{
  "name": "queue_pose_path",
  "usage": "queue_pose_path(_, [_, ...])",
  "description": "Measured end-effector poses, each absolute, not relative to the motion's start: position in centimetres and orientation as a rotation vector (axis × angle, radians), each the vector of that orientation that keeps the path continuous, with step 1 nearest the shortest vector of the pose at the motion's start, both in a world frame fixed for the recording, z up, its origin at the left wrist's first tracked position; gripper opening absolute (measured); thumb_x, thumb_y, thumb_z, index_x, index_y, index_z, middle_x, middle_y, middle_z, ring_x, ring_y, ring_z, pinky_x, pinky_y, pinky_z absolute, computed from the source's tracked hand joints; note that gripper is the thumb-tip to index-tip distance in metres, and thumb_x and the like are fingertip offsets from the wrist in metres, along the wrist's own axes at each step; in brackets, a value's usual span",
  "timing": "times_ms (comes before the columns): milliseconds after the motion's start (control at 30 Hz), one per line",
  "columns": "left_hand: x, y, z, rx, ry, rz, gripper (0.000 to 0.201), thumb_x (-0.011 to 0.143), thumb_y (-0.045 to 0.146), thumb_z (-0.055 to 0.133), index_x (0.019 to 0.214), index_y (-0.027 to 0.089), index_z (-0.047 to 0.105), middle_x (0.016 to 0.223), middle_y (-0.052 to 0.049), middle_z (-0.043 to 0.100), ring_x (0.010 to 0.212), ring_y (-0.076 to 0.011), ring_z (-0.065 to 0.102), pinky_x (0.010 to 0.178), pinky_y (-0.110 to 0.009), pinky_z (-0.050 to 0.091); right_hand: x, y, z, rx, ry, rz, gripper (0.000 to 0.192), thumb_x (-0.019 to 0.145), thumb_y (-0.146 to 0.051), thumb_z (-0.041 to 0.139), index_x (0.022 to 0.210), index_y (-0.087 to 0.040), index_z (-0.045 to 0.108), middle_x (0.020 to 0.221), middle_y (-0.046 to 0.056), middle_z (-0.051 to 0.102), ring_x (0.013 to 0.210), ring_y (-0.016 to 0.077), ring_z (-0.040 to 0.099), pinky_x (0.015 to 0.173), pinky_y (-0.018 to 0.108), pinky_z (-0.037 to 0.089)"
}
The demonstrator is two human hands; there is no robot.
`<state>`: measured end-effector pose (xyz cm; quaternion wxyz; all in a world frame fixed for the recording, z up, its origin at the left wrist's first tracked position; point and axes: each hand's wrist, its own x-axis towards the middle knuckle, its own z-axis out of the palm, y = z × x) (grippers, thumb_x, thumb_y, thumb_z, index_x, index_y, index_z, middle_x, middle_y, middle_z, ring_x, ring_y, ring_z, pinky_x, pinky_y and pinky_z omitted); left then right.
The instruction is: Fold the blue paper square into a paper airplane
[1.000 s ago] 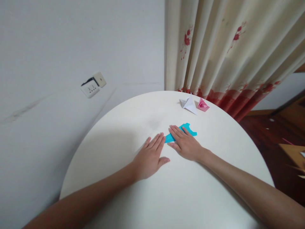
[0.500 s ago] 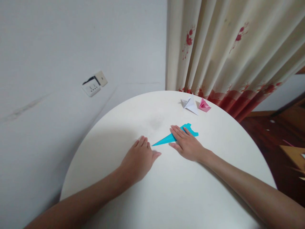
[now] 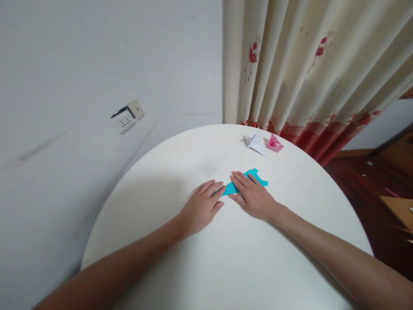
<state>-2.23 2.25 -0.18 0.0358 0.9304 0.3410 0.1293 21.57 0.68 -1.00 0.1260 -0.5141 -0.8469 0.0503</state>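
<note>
Turquoise-blue folded paper sheet [image 3: 250, 181] on plain off-white round table [image 3: 245, 258]. White folded paper figure [image 3: 257, 142] beside pink folded paper figure [image 3: 275, 143]. Cream pleated curtain [image 3: 306, 69] printed with red blossoms, red along the hem.

The blue folded paper [image 3: 250, 180] is lying flat near the middle of the round white table [image 3: 226, 267]; its pointed end is hiding under fingers; its notched end is showing.

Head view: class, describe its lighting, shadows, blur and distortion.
Head view: soft, even light, no glare; faint shadows beside both forearms on the round table; wide-angle bending tilts the curtain; the blue folded paper looks fairly sharp; the left hand slightly soft.
</note>
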Motion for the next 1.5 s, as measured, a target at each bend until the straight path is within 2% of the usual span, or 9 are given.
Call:
queue_pose_path(167, [-2.4,3.0,-0.3,2.809,1.067,0.462,0.034,0.099,0.024,0.055,0.131,0.022,0.066,0.141,-0.009,0.06,0.133,-0.0265,0.052,0.114,-0.044,0.042,22.5,1.3,-0.5,-1.529,-2.329,0.165,0.04,0.104,-0.035,0.043,0.132,-0.021,0.067,0.147,0.01,0.058,0.141,0.0273,0.047,0.116,0.046,0.038])
queue_pose_path(267, [-2.4,3.4,-0.2,2.728,1.077,0.544,0.025,0.097,0.024,0.06,0.116,0.025,0.075,0.13,-0.007,0.066,0.122,-0.025,0.06,0.107,-0.042,0.049,23.0,1.4,0.2,-1.532,-2.307,0.185,0.03,0.1,-0.028,0.052,0.121,-0.025,0.074,0.134,0.008,0.066,0.126,0.0256,0.058,0.106,0.04,0.047])
queue_pose_path(467, [-2.3,3.3,0.4,2.653,1.111,0.586,0.019,0.095,0.022,0.063,0.102,0.027,0.08,0.114,-0.005,0.071,0.103,-0.0211,0.065,0.094,-0.037,0.053,23.0,0.8,1.9,-1.562,-2.377,0.271,0.016,0.093,-0.019,0.063,0.106,-0.021,0.073,0.109,0.008,0.068,0.103,0.0236,0.061,0.09,0.035,0.049])
queue_pose_path(633, [-2.3,3.3,0.5,2.621,1.136,0.585,0.014,0.093,0.022,0.067,0.095,0.027,0.08,0.103,-0.003,0.071,0.098,-0.0201,0.063,0.088,-0.034,0.052,23.3,0.5,2.5,-1.569,-2.381,0.378,0.015,0.089,-0.021,0.072,0.103,-0.021,0.07,0.105,0.007,0.066,0.1,0.0246,0.06,0.089,0.036,0.045])
queue_pose_path(800, [-2.2,3.5,0.3,2.503,1.161,0.561,0.013,0.093,0.023,0.067,0.097,0.026,0.079,0.095,-0.001,0.069,0.088,-0.0167,0.064,0.078,-0.029,0.05,23.4,0.3,2.9,-1.628,-2.412,0.449,0.012,0.089,-0.023,0.071,0.101,-0.022,0.068,0.101,0.006,0.068,0.099,0.0257,0.06,0.088,0.039,0.041])
queue_pose_path(1100, [-1.9,3.5,0.3,2.505,1.136,0.611,0.013,0.09,0.02,0.07,0.102,0.022,0.077,0.098,-0.004,0.071,0.093,-0.0197,0.064,0.086,-0.033,0.049,23.4,-0.2,3.2,-1.594,-2.398,0.532,0.006,0.087,-0.024,0.072,0.085,-0.022,0.067,0.093,0.004,0.069,0.096,0.0245,0.06,0.087,0.04,0.035])
queue_pose_path(1200, [-1.9,3.7,0.4,2.566,1.115,0.655,0.008,0.091,0.021,0.07,0.094,0.022,0.077,0.09,-0.002,0.071,0.087,-0.0188,0.062,0.083,-0.034,0.047,23.6,-0.1,3.3,-1.539,-2.397,0.428,0.007,0.089,-0.02,0.071,0.082,-0.021,0.068,0.089,0.002,0.069,0.094,0.0225,0.059,0.086,0.039,0.033])
queue_pose_path(1400, [-2.3,3.6,1.9,2.712,1.057,1.23,0.006,0.09,0.019,0.073,0.086,0.023,0.075,0.081,0.0,0.07,0.081,-0.0168,0.06,0.077,-0.032,0.043,23.6,-0.6,4.1,-1.253,-2.265,-0.291,0.015,0.095,-0.011,0.06,0.088,-0.02,0.07,0.091,0.004,0.071,0.091,0.0208,0.056,0.095,0.043,0.027])
queue_pose_path(1500, [-2.3,3.4,2.3,2.797,1.021,1.364,0.009,0.089,0.016,0.072,0.084,0.024,0.074,0.082,0.0,0.072,0.083,-0.0168,0.061,0.078,-0.032,0.042,23.3,-1.0,4.3,-1.204,-2.255,-0.464,0.019,0.094,-0.008,0.058,0.086,-0.02,0.07,0.091,0.004,0.072,0.093,0.0211,0.055,0.097,0.045,0.026])
